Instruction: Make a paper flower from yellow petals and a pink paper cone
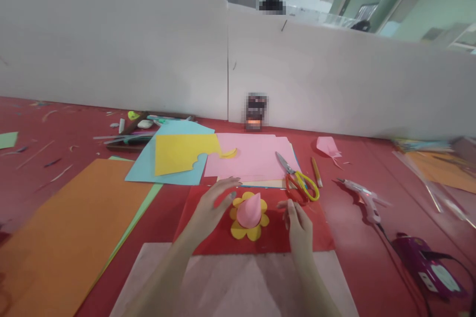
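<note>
A yellow paper flower [248, 228] lies on a red sheet [316, 235], with a pink paper cone [249, 210] standing on its middle. My left hand [213, 205] rests just left of the flower, fingers spread and open, fingertips close to the cone. My right hand [299, 225] lies flat on the red sheet to the right of the flower, fingers stretched out, holding nothing. Neither hand grips the cone or the flower.
Scissors [299, 178] with red and yellow handles and a pencil [317, 172] lie behind the right hand. A glue gun [366, 200] and purple device [427, 265] sit at right. Pink [256, 158], yellow [178, 153], blue [148, 166] and orange [55, 228] sheets cover the table. A white partition [223, 59] stands behind.
</note>
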A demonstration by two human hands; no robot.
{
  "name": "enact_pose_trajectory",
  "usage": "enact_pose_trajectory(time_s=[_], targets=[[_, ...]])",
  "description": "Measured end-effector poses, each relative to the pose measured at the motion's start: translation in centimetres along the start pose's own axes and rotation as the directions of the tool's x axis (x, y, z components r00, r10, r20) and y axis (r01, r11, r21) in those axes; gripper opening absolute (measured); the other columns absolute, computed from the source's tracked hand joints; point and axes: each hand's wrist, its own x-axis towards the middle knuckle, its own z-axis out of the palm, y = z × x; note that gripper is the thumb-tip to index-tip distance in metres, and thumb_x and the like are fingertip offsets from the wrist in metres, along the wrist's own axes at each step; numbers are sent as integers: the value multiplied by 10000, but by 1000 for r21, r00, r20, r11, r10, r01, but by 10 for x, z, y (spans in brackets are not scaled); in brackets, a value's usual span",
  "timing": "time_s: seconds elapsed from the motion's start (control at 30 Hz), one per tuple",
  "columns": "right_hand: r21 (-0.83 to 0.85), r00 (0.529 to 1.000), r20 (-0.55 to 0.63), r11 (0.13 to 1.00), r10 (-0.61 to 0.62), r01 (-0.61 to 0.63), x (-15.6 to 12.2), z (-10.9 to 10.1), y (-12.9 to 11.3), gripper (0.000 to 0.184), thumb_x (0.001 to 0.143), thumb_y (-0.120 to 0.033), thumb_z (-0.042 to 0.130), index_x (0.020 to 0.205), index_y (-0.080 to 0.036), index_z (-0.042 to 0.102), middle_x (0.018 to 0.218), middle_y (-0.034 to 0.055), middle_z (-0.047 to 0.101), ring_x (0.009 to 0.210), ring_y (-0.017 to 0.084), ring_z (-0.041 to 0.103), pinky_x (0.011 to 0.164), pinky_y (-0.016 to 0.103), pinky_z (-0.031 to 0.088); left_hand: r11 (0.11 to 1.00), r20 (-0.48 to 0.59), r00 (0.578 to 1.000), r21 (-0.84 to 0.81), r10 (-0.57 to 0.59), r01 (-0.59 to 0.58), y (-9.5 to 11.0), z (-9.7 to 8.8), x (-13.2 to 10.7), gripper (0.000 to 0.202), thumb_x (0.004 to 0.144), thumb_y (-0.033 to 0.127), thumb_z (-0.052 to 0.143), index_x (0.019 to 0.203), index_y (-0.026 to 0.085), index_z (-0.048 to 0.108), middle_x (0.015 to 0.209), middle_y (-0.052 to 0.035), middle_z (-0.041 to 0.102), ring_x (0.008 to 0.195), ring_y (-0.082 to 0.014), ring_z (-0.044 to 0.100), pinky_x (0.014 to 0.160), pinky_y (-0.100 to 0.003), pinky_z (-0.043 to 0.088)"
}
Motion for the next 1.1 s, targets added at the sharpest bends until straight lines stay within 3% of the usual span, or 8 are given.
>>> enact_pose_trajectory(time_s=[0.13, 0.23, 0.37, 0.5, 0.63, 0.77, 0.9, 1.1], targets=[[-30, 1000, 17, 1000, 3, -2, -1, 2, -2, 412, 819, -506, 429, 738, -153, 626, 675, 46, 623, 536, 135, 495, 472, 236, 375, 999, -137, 991, 45, -4, 10, -1, -1, 2, 238, 837, 339, 419, 932, 243, 614, 1038, -11, 639, 1037, -165, 551, 912, -293, 420], [-86, 999, 34, 996, -5, 8, -2, 3, 0, 391, 823, -491, 429, 753, -162, 628, 730, 56, 651, 583, 151, 536, 545, 256, 422, 982, -191, 977, 139, -99, 127, -10, 1, 3, 229, 814, 349, 446, 923, 233, 610, 955, -13, 653, 880, -164, 600, 799, -275, 459], [-246, 992, 82, 963, -92, 110, -2, 6, 9, 304, 790, -457, 507, 837, -180, 623, 815, 64, 657, 714, 193, 574, 668, 303, 443, 958, -100, 972, 175, -213, 228, -19, 7, 3, 273, 794, 375, 455, 970, 225, 600, 820, -9, 648, 738, -159, 605, 668, -258, 460], [-325, 959, 189, 908, -212, 265, -3, 9, 15, 242, 765, -418, 562, 856, -201, 615, 837, 53, 644, 783, 212, 565, 715, 331, 438, 965, -8, 976, 149, -217, 216, -24, 15, 2, 328, 780, 429, 463, 1016, 232, 578, 751, 9, 624, 674, -148, 579, 605, -243, 434], [-363, 934, 255, 870, -251, 333, -2, 10, 17, 180, 767, -371, 568, 828, -208, 615, 825, 49, 635, 784, 221, 558, 717, 348, 434, 964, 31, 976, 169, -215, 207, -30, 20, 0, 302, 773, 410, 468, 991, 234, 581, 696, 28, 606, 620, -138, 549, 565, -234, 410], [-340, 941, 243, 887, -236, 311, -1, 10, 17, 212, 772, -400, 559, 839, -208, 619, 833, 54, 637, 793, 220, 568, 718, 340, 443, 967, -19, 980, 161, -199, 200, -27, 22, 0, 262, 787, 384, 454, 949, 233, 593, 773, 13, 622, 706, -156, 575, 626, -248, 442], [-291, 967, 183, 929, -179, 227, -1, 9, 16, 230, 806, -386, 499, 863, -197, 616, 868, 59, 648, 796, 202, 586, 715, 318, 453, 991, -154, 987, 119, -43, 62, -13, 20, -1, 254, 845, 346, 389, 960, 230, 583, 987, -20, 614, 915, -169, 567, 813, -286, 441], [-267, 968, 166, 936, -189, 229, -1, 10, 12, 239, 816, -379, 487, 892, -186, 606, 884, 63, 639, 809, 196, 575, 747, 327, 446, 991, -133, 990, 130, 43, -26, -3, 28, -6, 282, 865, 350, 386, 1086, 254, 533, 1151, -30, 548, 1094, -164, 493, 945, -308, 382]])
